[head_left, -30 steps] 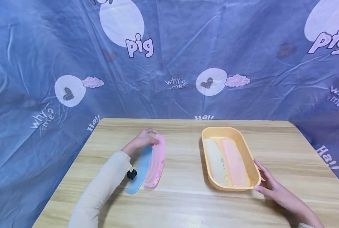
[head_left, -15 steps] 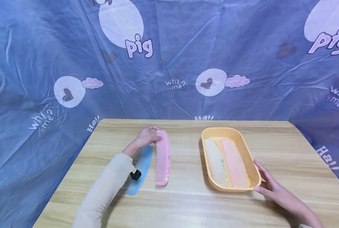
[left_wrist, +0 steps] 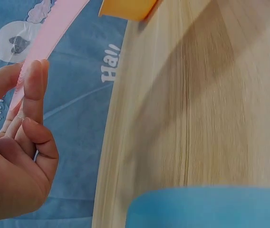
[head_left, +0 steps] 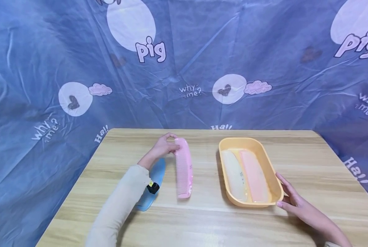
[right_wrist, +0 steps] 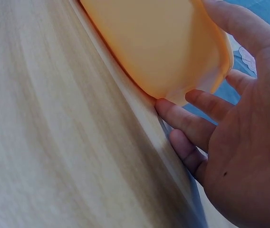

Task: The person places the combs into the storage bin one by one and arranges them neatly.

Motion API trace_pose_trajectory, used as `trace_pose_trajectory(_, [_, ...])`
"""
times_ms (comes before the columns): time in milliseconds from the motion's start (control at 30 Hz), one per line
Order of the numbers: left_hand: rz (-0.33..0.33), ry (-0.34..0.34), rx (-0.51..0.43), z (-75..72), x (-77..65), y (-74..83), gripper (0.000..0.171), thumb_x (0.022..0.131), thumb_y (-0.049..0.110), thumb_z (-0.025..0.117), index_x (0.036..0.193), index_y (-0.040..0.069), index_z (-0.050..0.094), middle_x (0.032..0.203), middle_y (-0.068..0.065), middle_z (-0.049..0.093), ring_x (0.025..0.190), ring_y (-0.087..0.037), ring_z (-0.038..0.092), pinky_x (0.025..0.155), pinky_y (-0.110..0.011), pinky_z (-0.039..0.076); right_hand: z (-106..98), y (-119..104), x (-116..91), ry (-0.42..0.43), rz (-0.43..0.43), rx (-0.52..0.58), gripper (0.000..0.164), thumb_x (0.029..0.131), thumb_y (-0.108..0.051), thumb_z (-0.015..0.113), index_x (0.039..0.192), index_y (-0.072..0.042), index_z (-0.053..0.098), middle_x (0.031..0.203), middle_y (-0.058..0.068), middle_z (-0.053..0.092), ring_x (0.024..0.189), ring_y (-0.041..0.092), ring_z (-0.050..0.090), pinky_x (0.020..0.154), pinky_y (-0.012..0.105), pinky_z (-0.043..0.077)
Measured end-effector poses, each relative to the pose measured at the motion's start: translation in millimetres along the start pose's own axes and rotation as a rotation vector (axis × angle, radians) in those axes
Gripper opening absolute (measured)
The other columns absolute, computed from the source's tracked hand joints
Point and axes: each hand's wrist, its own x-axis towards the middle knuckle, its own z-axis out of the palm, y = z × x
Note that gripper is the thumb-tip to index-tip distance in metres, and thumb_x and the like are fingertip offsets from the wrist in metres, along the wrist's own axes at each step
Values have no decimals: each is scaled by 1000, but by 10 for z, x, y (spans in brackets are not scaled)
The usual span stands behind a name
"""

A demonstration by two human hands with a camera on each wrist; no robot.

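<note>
A blue comb [head_left: 159,171] lies on the desk [head_left: 208,219], partly hidden beneath the left sleeve (a small black piece [head_left: 153,187] shows at the cuff). The left hand [head_left: 164,145] has its grip pinched on the far end of a pink comb [head_left: 183,169], teeth facing left, between the blue comb and a yellow tray [head_left: 249,204]. In the tray lie a white comb [head_left: 234,176] and, right of it, a pale pink comb [head_left: 254,176]. The right hand [head_left: 295,206], grip apart, touches the tray's near right corner.
</note>
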Motion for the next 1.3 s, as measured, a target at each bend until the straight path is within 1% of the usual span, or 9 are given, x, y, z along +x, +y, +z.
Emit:
trace_pose_trajectory(233, [7,-19,-49,86,62,39,39,84,2,66,119,5,48,67,5,67,57,-7,60,57,-24,35,17,16,-8,-4,4,7,83,97,3,46,155,-17,-11,142,-33,9,120,-18,39,85,14,48])
trace_pose_trajectory(400, [16,-26,-55,135,89,72,41,84,2,65,120,6,46,68,6,67,58,-8,61,58,-24,35,17,21,-15,-10,-4,9,83,97,4,45,154,-15,-11,141,-34,11,120,-17,40,85,14,48])
trace_pose_trajectory(567, [33,-21,-52,189,117,73,42,84,1,64,121,5,45,68,6,67,59,-8,62,56,-20,36,25,30,-26,-25,-13,31,83,97,6,44,155,-17,-11,141,-35,14,121,-16,41,86,15,48])
trace_pose_trajectory(767, [43,-18,-87,270,140,86,41,84,2,63,121,5,45,66,6,66,60,-7,61,59,-21,38,49,10,-33,-23,-4,32,83,98,5,44,155,-18,-11,140,-35,14,121,-17,40,87,15,48])
trace_pose_trajectory(900, [61,-24,-113,334,160,129,39,85,2,63,120,7,46,66,7,66,61,-7,60,62,-23,39,42,-6,-7,-9,-13,22,82,97,5,44,155,-17,-10,141,-33,12,121,-17,40,87,15,48])
trace_pose_trajectory(1000, [73,-31,-132,392,183,174,39,85,2,62,120,7,46,64,7,65,60,-6,61,63,-24,39,30,-8,-3,-14,-13,28,82,97,5,44,155,-17,-11,142,-33,13,121,-17,40,87,14,48])
trace_pose_trajectory(1067, [74,-29,-151,432,201,207,39,84,1,62,119,7,46,63,7,65,59,-7,61,62,-23,38,27,-5,-3,-19,-16,34,82,97,5,44,155,-17,-11,142,-33,14,122,-17,40,87,14,47])
trace_pose_trajectory(1167, [75,-21,-169,490,234,252,38,83,0,62,118,8,47,63,6,65,58,-7,61,60,-22,37,27,0,3,-22,-43,23,83,96,7,45,154,-14,-11,142,-33,15,121,-16,41,86,14,47])
trace_pose_trajectory(1300, [81,-20,-186,573,283,297,39,83,0,63,118,7,48,62,5,65,57,-7,61,59,-21,37,16,3,14,-6,-51,5,84,96,7,45,155,-16,-9,142,-33,17,121,-16,41,86,14,48])
